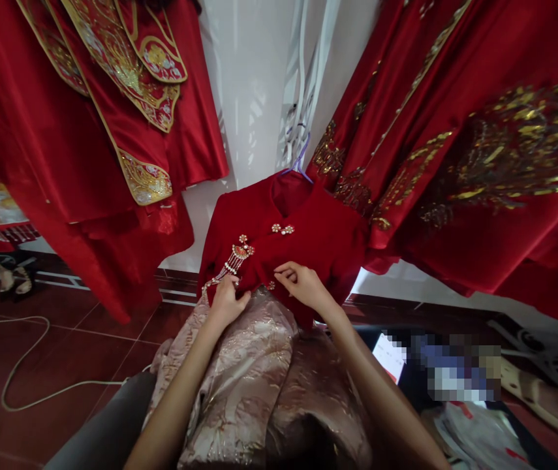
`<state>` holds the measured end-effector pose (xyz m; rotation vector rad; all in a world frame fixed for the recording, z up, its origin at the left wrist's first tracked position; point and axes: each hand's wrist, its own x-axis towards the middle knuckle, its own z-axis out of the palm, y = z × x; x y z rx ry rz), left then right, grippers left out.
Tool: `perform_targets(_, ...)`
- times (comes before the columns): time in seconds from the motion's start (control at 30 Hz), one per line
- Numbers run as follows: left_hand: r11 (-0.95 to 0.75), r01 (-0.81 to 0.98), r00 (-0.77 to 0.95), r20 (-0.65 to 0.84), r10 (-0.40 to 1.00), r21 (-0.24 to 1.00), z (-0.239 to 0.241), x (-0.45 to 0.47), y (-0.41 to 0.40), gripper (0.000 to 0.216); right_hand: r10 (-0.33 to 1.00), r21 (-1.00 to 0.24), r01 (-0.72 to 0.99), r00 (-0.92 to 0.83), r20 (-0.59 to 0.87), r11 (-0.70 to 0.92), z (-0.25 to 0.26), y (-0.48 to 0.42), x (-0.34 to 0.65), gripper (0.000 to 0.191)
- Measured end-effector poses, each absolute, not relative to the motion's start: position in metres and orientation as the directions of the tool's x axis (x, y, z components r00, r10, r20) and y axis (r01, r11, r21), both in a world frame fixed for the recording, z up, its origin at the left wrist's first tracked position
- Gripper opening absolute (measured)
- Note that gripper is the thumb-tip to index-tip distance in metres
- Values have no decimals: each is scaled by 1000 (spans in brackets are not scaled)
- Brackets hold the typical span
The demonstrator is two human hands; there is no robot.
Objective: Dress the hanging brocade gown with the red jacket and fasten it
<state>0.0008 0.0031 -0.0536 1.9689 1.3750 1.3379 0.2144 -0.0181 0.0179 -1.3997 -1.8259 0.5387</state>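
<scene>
A small red velvet top [308,228] with pearl buttons and a beaded tassel brooch [237,256] hangs on a purple hanger [299,163] in front of me. My left hand [226,301] is closed, pinching the top's lower left front edge just below the brooch. My right hand [302,284] pinches the front flap near a button at the lower middle. Below the top lies a pale pink brocade skirt [259,385], under both my forearms.
Red gowns with gold embroidery hang at the left [87,130] and the right [479,143]. A white wall [254,98] is behind. A white cable [24,365] loops on the dark red tiled floor. Bags and papers [459,418] lie at the lower right.
</scene>
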Motion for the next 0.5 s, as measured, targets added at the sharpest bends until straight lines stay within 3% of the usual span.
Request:
perform_targets(0.2, -431, 442, 44, 461, 886, 786, -53, 7, -5, 20, 947, -670, 670, -218, 235, 320, -4, -12, 212, 26)
perform_targets(0.43, -397, 283, 5, 413, 911, 873, -49, 10, -9, 19, 949, -884, 421, -307, 69, 201, 15, -22, 209, 33)
perform_targets(0.5, -366, 235, 1, 377, 926, 900, -49, 11, -9, 15, 953, -911, 360, -290, 94, 199, 17, -24, 202, 31)
